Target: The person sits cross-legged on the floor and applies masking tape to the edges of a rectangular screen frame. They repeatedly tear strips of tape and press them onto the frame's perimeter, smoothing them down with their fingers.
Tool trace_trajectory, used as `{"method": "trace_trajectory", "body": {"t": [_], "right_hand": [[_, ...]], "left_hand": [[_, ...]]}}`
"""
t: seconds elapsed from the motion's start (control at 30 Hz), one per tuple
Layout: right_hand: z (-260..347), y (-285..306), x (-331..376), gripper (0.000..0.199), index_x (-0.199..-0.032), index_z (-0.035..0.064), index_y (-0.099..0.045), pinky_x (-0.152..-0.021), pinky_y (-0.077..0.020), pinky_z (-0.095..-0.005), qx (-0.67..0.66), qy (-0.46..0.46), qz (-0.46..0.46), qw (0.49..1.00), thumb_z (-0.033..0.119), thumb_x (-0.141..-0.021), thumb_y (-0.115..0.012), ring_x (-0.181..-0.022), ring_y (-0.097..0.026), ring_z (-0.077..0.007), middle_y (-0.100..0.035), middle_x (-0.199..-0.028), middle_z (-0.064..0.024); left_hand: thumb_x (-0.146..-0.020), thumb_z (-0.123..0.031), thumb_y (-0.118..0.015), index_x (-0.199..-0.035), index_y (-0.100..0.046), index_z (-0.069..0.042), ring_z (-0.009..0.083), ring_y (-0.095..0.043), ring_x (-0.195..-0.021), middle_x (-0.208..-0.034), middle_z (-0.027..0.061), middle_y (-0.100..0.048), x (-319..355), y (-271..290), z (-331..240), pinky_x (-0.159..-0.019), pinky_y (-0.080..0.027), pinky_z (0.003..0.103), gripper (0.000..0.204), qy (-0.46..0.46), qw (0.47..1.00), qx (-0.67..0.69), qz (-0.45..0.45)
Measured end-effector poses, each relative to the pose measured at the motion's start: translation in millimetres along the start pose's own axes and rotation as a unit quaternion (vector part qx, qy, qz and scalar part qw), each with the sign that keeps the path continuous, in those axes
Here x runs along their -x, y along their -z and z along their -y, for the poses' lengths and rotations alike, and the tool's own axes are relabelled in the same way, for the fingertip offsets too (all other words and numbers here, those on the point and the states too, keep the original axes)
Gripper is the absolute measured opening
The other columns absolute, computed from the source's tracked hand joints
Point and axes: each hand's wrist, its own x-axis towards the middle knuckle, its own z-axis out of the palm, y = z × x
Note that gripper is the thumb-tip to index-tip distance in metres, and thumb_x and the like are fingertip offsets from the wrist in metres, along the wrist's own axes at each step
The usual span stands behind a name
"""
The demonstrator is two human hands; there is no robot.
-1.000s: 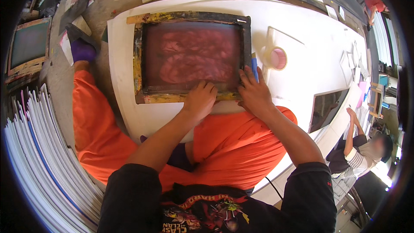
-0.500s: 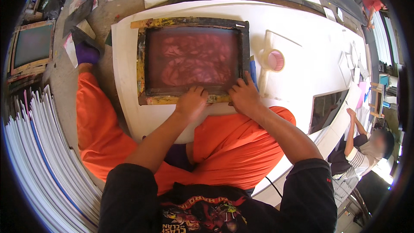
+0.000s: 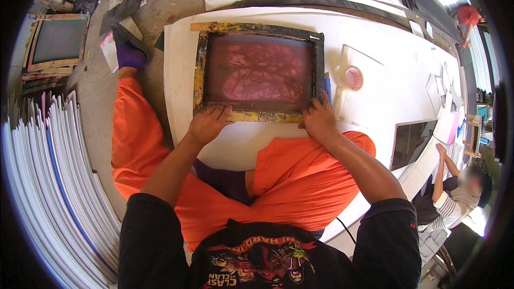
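A screen printing frame [image 3: 267,116] lies flat on the white board, its wood stained yellow and black. Its dark mesh [image 3: 258,69] shows a reddish pattern. My left hand [image 3: 208,124] grips the near rail by the left corner, fingers over the wood. At the near right corner, my right hand [image 3: 320,122] is closed on the frame, fingers bent over its edge. Just right of the frame lies a narrow blue object [image 3: 327,89], partly hidden by the right hand. Farther right is a roll of tape [image 3: 353,78] with a pink core.
White boards [image 3: 53,192] stand packed on edge at the left. Another screen frame [image 3: 59,41] rests at the far left. A dark glossy panel [image 3: 411,143] lies at the right, near a seated co-worker [image 3: 450,192]. Long strips [image 3: 300,2] lie along the far side.
My left hand has slid left along the near rail toward the corner. The right hand stays at the right corner. The whole view has shifted, so the scene sits farther right.
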Motion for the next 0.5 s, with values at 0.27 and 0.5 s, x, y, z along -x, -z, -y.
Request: {"method": "trace_trajectory", "body": {"t": [0.27, 0.5], "right_hand": [[-6.5, -25.8, 13.9, 0.057, -0.121, 0.0038, -0.072, -0.127, -0.0213, -0.0587, 0.036, 0.014, -0.066, 0.997, 0.044, -0.082, -0.079, -0.139, -0.053, -0.03, -0.076, -0.117, -0.0127], [-14.6, -33.6, 18.9, 0.051, -0.12, 0.0041, -0.074, -0.119, -0.034, -0.0574, 0.02, 0.053, -0.15, 0.987, 0.041, -0.085, -0.075, -0.131, -0.057, -0.0321, -0.075, -0.117, -0.012]], "left_hand": [[-0.093, -0.039, -0.069, -0.131, -0.065, -0.002, 0.029, -0.069, -0.106, -0.113, 0.0139, -0.071, 9.4, 5.1, 4.7, -0.09, -0.059, 0.039, 0.053, 0.026, 0.999, -0.027, 0.011], [-0.094, -0.034, -0.069, -0.137, -0.062, -0.002, 0.0315, -0.061, -0.126, -0.128, 0.0158, -0.068, 17.0, -8.4, 6.4, -0.106, -0.052, 0.044, 0.054, 0.037, 0.999, -0.004, -0.013]]}}
